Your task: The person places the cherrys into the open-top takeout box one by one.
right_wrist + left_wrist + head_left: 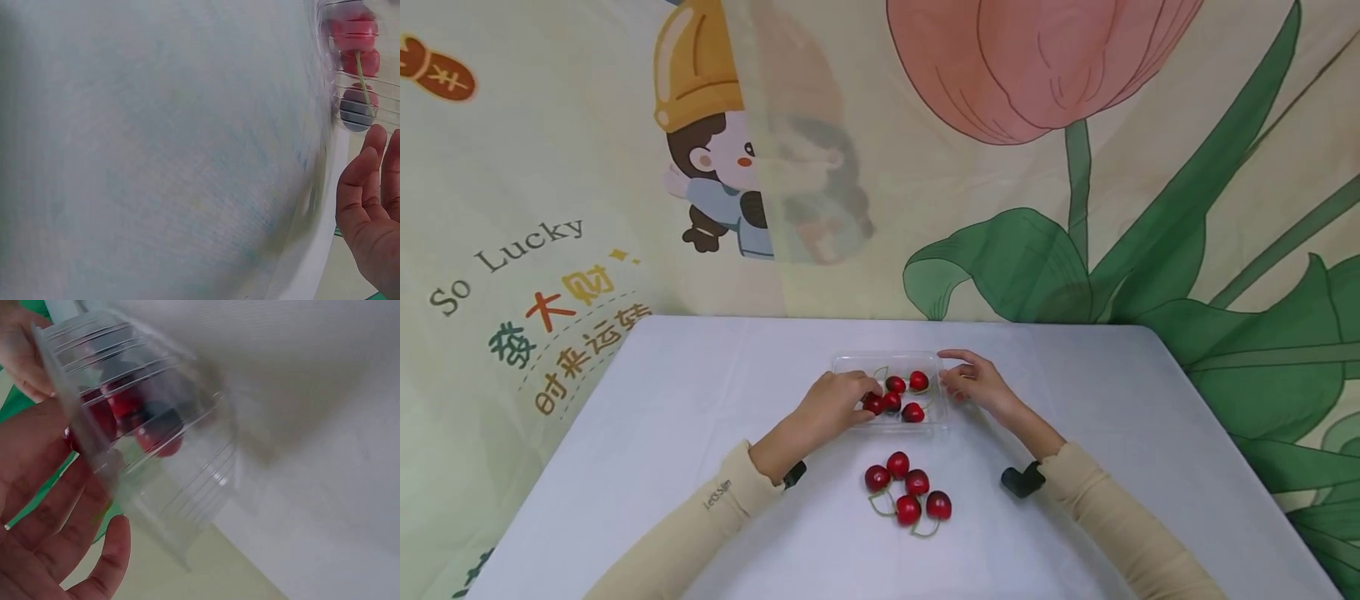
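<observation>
- Left hand (835,406) sits at the left edge of the clear tray (887,362), fingers curled in over the rim, tips among the cherries there.
- It seems to be touching one dark cherry (873,405) at the tray's near-left corner; whether it pinches that fruit, I cannot tell.
- From the left wrist view, the left hand's fingers (59,525) lie fairly straight along the tray's ribbed wall (169,475), pressed close to it, red fruit blurred behind the plastic.
- Right hand (973,383) is at the tray's right edge, fingers loosely bent, index tip reaching the far-right corner; it touches or nearly touches the rim, clasping nothing.
- Right wrist view: the right hand's fingers (369,206) are relaxed and spread, just beside the tray wall (359,106), not wrapped round it.
- So the tray lies squarely between the two hands, one on each short side.
- Inside it: about five cherries (904,394), bunched toward the left and middle.
- Nearer the person, just in front of the tray and between the forearms, a loose cluster of five more cherries (908,493) lies on the table, stems trailing.
- Cream sleeves (718,504) cover both arms, a dark wrist mount (1022,480) under the right one.
- White table (662,417) beneath it all; printed cloth (1045,167) with a tulip and a cartoon figure hangs behind.
</observation>
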{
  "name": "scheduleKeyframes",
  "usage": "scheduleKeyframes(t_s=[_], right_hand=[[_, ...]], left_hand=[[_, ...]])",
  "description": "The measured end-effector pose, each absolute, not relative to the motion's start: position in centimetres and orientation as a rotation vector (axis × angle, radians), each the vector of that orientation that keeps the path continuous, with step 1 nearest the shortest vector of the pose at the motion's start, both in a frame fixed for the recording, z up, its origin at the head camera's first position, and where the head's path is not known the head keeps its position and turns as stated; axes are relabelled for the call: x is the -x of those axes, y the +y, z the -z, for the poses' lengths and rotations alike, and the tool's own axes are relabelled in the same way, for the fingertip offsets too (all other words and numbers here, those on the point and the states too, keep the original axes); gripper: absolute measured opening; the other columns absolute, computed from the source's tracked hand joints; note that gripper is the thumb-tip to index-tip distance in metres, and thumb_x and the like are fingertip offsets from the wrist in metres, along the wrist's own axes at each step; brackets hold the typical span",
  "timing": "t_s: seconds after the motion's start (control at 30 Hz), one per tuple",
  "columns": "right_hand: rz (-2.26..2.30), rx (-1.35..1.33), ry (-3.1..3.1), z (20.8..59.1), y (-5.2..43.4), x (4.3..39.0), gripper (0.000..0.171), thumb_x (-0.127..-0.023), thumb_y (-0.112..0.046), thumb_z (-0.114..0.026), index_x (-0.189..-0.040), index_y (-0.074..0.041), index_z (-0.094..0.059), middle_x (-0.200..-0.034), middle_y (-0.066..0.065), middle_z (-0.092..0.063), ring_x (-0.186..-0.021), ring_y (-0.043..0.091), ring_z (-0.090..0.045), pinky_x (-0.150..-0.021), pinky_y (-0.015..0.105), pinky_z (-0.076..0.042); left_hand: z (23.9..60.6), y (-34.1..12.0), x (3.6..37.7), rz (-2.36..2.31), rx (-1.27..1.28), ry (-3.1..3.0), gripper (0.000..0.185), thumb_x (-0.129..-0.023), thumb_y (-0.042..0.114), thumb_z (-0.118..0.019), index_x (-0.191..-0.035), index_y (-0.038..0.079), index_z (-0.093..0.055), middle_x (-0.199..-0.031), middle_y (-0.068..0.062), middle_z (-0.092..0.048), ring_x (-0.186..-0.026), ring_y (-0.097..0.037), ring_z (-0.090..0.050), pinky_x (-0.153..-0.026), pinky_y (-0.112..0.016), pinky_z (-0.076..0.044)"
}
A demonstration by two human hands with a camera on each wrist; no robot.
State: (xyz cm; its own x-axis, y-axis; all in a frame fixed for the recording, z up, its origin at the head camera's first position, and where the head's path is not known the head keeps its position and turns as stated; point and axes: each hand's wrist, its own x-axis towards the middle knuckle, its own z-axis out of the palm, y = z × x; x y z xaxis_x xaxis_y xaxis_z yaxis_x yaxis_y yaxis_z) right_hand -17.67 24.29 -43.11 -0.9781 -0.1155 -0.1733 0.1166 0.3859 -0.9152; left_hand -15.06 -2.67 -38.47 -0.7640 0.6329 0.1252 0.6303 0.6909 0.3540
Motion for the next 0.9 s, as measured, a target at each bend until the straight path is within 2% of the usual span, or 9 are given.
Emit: scheduleKeyframes(t_s=[0.17,0.4,0.6,0.9], right_hand=[[1.652,-0.007,2.418,43.3,24.2,17.7,0.045,-0.097,-0.019,-0.062,-0.139,-0.009,-0.049,-0.096,0.011,-0.068,-0.081,0.020,-0.062,-0.077,0.034,-0.055],[1.645,-0.058,2.416,43.6,23.9,17.2,0.045,-0.097,-0.019,-0.063,-0.139,-0.010,-0.050,-0.094,0.009,-0.069,-0.078,0.019,-0.060,-0.072,0.028,-0.053],[1.646,-0.039,2.435,43.5,23.7,17.2,0.045,-0.097,-0.019,-0.062,-0.139,-0.010,-0.050,-0.093,0.011,-0.068,-0.077,0.022,-0.059,-0.071,0.029,-0.053],[1.638,-0.027,2.451,43.5,24.0,17.6,0.045,-0.097,-0.019,-0.063,-0.139,-0.009,-0.050,-0.094,0.013,-0.069,-0.076,0.021,-0.060,-0.068,0.028,-0.053]], left_hand=[[39.5,-2.6,15.4,-0.672,-1.015,2.844,0.027,-0.078,0.009,-0.081,-0.104,0.005,-0.073,-0.102,-0.009,-0.072,-0.094,-0.024,-0.067,-0.081,-0.042,-0.054],[40.2,-2.4,15.6,-0.621,-1.013,2.818,0.024,-0.077,0.008,-0.083,-0.099,0.005,-0.074,-0.098,-0.008,-0.072,-0.088,-0.021,-0.066,-0.075,-0.037,-0.055],[40.9,-2.0,15.9,-0.616,-1.004,2.840,0.024,-0.075,0.010,-0.084,-0.096,0.006,-0.074,-0.095,-0.008,-0.070,-0.085,-0.021,-0.065,-0.072,-0.036,-0.054],[40.9,-1.5,16.2,-0.569,-0.956,2.824,0.025,-0.077,0.009,-0.083,-0.099,0.005,-0.074,-0.098,-0.009,-0.071,-0.084,-0.019,-0.064,-0.073,-0.033,-0.055]])
